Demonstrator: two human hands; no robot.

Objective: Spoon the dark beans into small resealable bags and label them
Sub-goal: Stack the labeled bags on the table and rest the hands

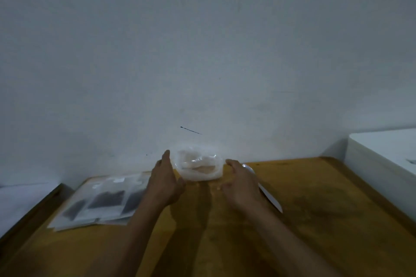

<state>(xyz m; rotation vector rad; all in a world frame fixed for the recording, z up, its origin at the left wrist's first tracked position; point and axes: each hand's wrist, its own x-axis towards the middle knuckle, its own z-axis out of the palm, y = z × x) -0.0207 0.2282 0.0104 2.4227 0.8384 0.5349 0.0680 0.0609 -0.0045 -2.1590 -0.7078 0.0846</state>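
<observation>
The left hand [165, 181] is reaching forward with its fingers straight and close together, thumb spread toward the clear bowl [199, 165]; the fingertips are lying just beside the bowl's left wall, and the blur makes it impossible to tell whether they are touching it. The right hand [240, 183] is hovering just right of the bowl with its fingers loosely bent and spread, gripping nothing. Both hands are released, flanking the bowl with a gap of bare wood between them.

The bowl is sitting at the far edge of the yellow-brown table [315, 220], close against the white wall [202, 40]. Its contents are looking pale and crumpled, like clear plastic; no dark beans are showing in it. A white spoon [267, 193] is lying on the table just right of the bowl, partly hidden under the right hand, its handle slanting toward the near right.

Left of the bowl, beyond the left wrist, filled bags [105, 200] holding dark beans are lying flat in a row on a pale sheet, some with small white labels near their tops. The sheet is reaching almost to the table's left edge.

Right of the bowl, the wood is running open as far as a white box [382, 159] standing at the table's right edge. Both forearms are stretching in from the near edge, angled toward each other.
</observation>
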